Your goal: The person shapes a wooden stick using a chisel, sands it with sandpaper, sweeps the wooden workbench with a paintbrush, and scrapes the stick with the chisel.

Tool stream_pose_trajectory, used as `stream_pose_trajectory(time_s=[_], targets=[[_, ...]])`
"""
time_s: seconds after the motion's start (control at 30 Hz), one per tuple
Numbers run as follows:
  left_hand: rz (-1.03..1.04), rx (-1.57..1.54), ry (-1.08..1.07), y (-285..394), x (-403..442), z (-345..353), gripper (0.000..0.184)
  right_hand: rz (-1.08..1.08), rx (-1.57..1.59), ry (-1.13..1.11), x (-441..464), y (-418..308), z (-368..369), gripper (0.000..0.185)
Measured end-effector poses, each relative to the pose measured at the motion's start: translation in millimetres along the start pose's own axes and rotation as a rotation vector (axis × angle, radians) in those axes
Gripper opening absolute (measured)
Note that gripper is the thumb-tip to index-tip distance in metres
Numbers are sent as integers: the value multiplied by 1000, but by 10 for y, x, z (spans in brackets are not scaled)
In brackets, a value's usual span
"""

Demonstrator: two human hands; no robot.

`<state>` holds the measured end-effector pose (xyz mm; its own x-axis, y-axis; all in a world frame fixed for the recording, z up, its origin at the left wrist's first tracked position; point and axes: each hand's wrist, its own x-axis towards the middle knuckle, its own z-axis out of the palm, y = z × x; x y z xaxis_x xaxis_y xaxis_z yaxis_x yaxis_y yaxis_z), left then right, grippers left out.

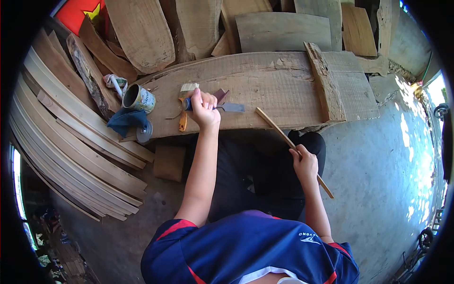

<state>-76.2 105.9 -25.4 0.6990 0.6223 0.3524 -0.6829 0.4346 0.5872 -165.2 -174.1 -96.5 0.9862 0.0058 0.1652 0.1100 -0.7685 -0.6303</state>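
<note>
My left hand (204, 109) is closed around the blue handle of a scraper, whose flat metal blade (232, 107) points right over the wide plank. Beside that hand a paintbrush (190, 87) lies on the plank, pale bristles up and orange handle end toward me; its middle is partly covered. A dark reddish-brown piece (221, 94), perhaps sandpaper, shows just behind my fingers. My right hand (305, 163) grips a thin wooden strip (276, 129) near its middle. The strip slants from over the plank's near edge down past my right knee.
The wide plank (265, 85) lies before me, with a rough wooden bar (325, 85) across its right part. At left stand a paint can (139, 98), a blue cloth (126, 121) and a clear plastic disc (144, 131). Long strips (80, 137) are stacked at far left.
</note>
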Motion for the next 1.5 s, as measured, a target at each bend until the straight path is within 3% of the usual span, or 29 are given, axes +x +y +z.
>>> stream_pose_trajectory(time_s=[0.1,0.27,0.4,1.27,1.5], targets=[[18,50,-33,157,30,97,30,-64,-78,53,10,85,13,20],[-214,-1,-360,80,126,354,32,-144,-181,157,56,131,-7,17],[-282,60,-482,-176,61,461,54,-166,-176,130,74,197,6,17],[-351,228,-352,-305,115,696,44,-154,-193,93,82,249,12,16],[-360,288,-397,-329,75,768,40,-248,-260,232,99,219,33,17]])
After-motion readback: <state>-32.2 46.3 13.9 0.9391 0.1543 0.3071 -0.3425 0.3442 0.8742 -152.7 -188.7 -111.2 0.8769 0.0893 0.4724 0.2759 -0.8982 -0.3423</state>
